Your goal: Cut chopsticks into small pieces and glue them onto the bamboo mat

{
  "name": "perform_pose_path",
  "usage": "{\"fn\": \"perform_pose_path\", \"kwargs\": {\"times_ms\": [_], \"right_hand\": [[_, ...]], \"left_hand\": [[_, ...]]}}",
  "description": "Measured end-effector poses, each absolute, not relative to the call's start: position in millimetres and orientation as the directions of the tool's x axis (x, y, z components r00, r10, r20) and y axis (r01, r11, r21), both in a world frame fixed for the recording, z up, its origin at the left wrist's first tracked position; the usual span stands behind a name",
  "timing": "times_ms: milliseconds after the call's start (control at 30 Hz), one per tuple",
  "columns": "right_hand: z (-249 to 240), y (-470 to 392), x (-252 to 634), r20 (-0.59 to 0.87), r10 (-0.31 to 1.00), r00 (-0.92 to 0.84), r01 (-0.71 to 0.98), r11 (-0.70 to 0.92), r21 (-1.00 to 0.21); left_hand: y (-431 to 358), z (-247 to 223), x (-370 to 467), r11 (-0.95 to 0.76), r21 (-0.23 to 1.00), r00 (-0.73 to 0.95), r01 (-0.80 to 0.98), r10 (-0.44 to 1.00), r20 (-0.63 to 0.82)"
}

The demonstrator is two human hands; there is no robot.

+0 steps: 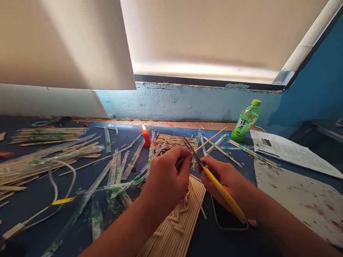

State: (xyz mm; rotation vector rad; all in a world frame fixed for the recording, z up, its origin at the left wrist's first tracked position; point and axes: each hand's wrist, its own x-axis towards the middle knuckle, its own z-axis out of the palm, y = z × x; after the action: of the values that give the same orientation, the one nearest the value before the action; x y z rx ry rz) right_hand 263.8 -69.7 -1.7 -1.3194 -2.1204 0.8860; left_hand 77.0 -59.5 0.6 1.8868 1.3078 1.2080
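Observation:
My left hand (170,174) is closed, its thumb and forefinger pinching a wooden chopstick (213,137) that slants up to the right. In my right hand (223,179) is a tool with a long yellow handle (224,190) and two slim dark jaws; whether it is scissors or pliers I cannot tell. The jaws cross the chopstick close to my left fingertips. Below my hands lies a flat panel of chopsticks (176,245) set side by side, with several short cut pieces (178,229) and one loose stick on it. My fingers hide part of the panel.
A lit red candle (146,138) stands behind my left hand, near another stick panel (174,140). Torn plastic wrappers (114,180) and bundled chopsticks (46,136) cover the left. A phone (229,217), green bottle (246,121), papers (292,153) and white cable (53,183) lie around.

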Motion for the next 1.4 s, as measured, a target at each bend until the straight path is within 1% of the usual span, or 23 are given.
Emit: {"fn": "perform_pose_path", "kwargs": {"times_ms": [100,167,233,333,433,500,567,633,667,700,733,767,800,867,933,1033,1133,1200,1233,1300,1333,1367,1400], "right_hand": [[-4.0,-67.3,264.1,0.088,0.910,-0.405,0.630,0.347,-0.695],[-5.7,-63.8,265.8,0.101,0.914,-0.392,0.630,0.347,-0.695],[-6.4,-59.9,269.2,0.105,0.916,-0.387,0.613,0.341,-0.713],[-4.6,-54.4,277.2,0.091,0.908,-0.408,0.573,0.332,-0.750],[-0.6,-50.2,286.2,0.015,0.892,-0.451,0.506,0.270,-0.819],[2.1,-47.5,292.0,-0.053,0.860,-0.508,0.440,0.205,-0.874],[3.9,-44.0,298.1,-0.088,0.829,-0.553,0.361,0.143,-0.921],[4.6,-38.4,306.1,-0.088,0.840,-0.536,0.310,0.099,-0.945],[4.4,-34.6,311.2,-0.090,0.863,-0.497,0.334,0.094,-0.938],[3.6,-30.0,317.0,-0.087,0.901,-0.426,0.413,0.108,-0.904],[2.2,-24.7,323.5,-0.075,0.941,-0.331,0.533,0.121,-0.837],[-0.3,-18.8,330.4,-0.035,0.976,-0.214,0.682,0.124,-0.721],[-3.7,-12.4,337.7,0.043,0.996,-0.080,0.829,0.091,-0.552],[-13.4,0.2,351.9,0.107,0.993,0.056,0.907,-0.006,-0.421],[-24.9,10.4,363.9,0.124,0.984,0.124,0.933,-0.073,-0.353],[-36.6,16.4,372.8,0.137,0.973,0.186,0.946,-0.140,-0.293],[-32.6,8.9,365.3,0.201,0.961,0.190,0.952,-0.130,-0.278],[-22.1,-2.7,351.0,0.289,0.948,0.135,0.956,-0.048,-0.288],[-15.9,-9.7,341.9,0.348,0.933,0.089,0.956,0.019,-0.294],[-4.8,-23.8,323.0,0.495,0.869,-0.019,0.937,0.188,-0.293],[-0.8,-29.8,314.3,0.644,0.755,-0.125,0.888,0.374,-0.266],[1.8,-34.4,306.7,0.724,0.654,-0.222,0.830,0.516,-0.212],[3.0,-37.6,300.6,0.760,0.587,-0.280,0.790,0.590,-0.165]], "left_hand": [[-57.4,1.5,76.1,-0.343,0.834,0.121,0.432,0.939,0.323],[-54.9,3.7,75.2,-0.299,0.873,0.124,0.385,0.954,0.272],[-52.3,5.8,75.1,-0.213,0.935,0.134,0.283,0.974,0.182],[-49.5,5.7,77.7,-0.017,0.999,0.188,0.044,0.982,0.008],[-48.8,0.9,81.1,0.149,0.971,0.285,-0.186,0.954,-0.092],[-48.7,-2.2,81.6,0.239,0.927,0.360,-0.289,0.924,-0.126],[-48.0,-2.3,79.6,0.309,0.872,0.407,-0.380,0.902,-0.142],[-46.3,1.2,75.5,0.326,0.828,0.398,-0.457,0.907,-0.138],[-45.3,3.8,73.1,0.312,0.818,0.373,-0.484,0.919,-0.130],[-44.3,6.4,70.7,0.292,0.818,0.345,-0.496,0.930,-0.122],[-43.5,8.8,68.7,0.276,0.822,0.323,-0.499,0.939,-0.119],[-42.8,10.4,67.3,0.268,0.828,0.308,-0.493,0.944,-0.122],[-42.5,11.2,66.6,0.269,0.834,0.302,-0.482,0.944,-0.130],[-42.5,10.4,67.5,0.285,0.846,0.313,-0.451,0.938,-0.149],[-43.1,7.7,70.8,0.299,0.865,0.321,-0.404,0.931,-0.172],[-43.8,3.5,76.3,0.307,0.898,0.306,-0.315,0.928,-0.210],[-43.9,-0.3,78.5,0.245,0.956,0.263,-0.164,0.944,-0.197],[-44.3,-3.4,78.1,0.090,0.995,0.186,0.037,0.978,-0.095],[-44.7,-5.0,77.6,-0.008,0.987,0.146,0.158,0.989,-0.015],[-46.3,-8.1,77.1,-0.177,0.911,0.121,0.374,0.982,0.141],[-47.4,-9.3,77.2,-0.238,0.864,0.142,0.444,0.971,0.194],[-48.4,-10.2,77.7,-0.288,0.827,0.176,0.483,0.957,0.231],[-49.5,-10.8,78.5,-0.332,0.799,0.215,0.502,0.942,0.256]]}}
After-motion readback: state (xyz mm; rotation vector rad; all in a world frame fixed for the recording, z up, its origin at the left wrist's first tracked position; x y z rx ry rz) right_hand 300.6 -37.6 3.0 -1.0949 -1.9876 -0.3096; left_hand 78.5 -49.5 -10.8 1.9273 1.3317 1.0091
